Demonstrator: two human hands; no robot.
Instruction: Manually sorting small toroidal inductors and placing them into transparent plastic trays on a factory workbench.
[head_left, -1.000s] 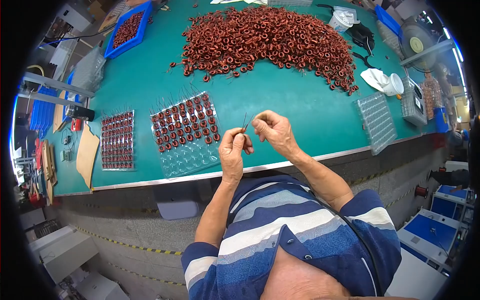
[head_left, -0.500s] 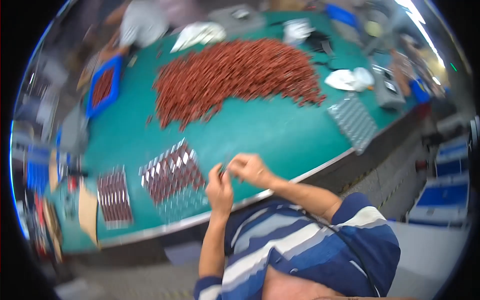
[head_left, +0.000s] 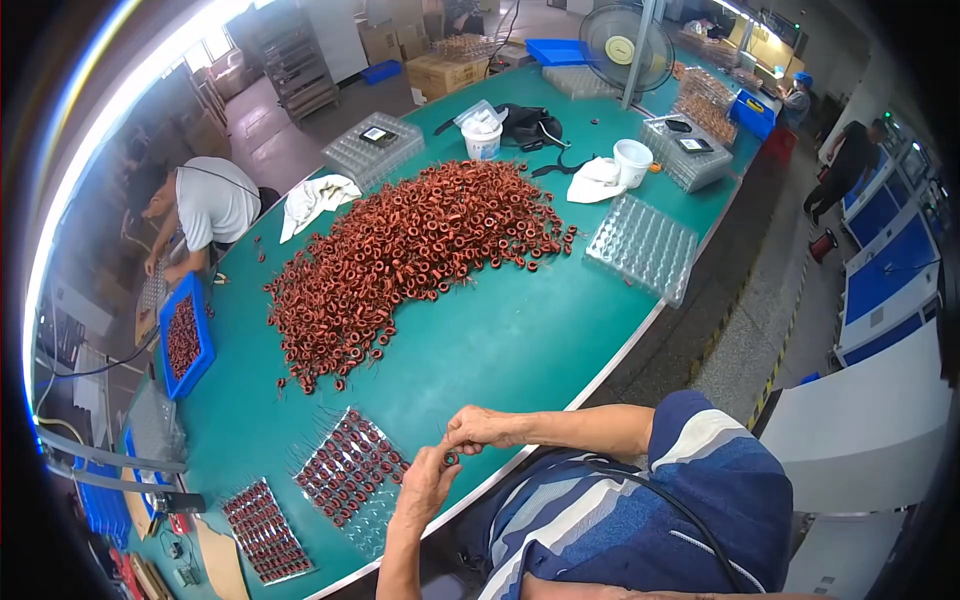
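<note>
Close to the table's front edge, my left hand (head_left: 425, 482) and my right hand (head_left: 478, 428) meet with fingers pinched together. Between their fingertips is a small wire-wound ring coil (head_left: 452, 459), partly covered. Just left of my hands lies a clear plastic tray (head_left: 372, 522) with pockets. Dark red coils (head_left: 345, 468) fill most of its pockets, their wire leads sticking up, while the pockets nearest me hold none. Further left sits a second tray filled with coils (head_left: 266, 532). Beyond my hands spreads a large heap of reddish ring coils (head_left: 420, 235).
A blue bin of coils (head_left: 184, 335) stands at the left edge, near a person in a white shirt (head_left: 215, 200). At right are an unfilled clear tray (head_left: 642, 248), a white cup (head_left: 632, 162) and stacked trays (head_left: 686, 150). A fan (head_left: 625, 50) stands at the back.
The view has tilted and sharpened, so the table sits lower in it and more of the room shows. My hands have come closer together at the fingertips.
</note>
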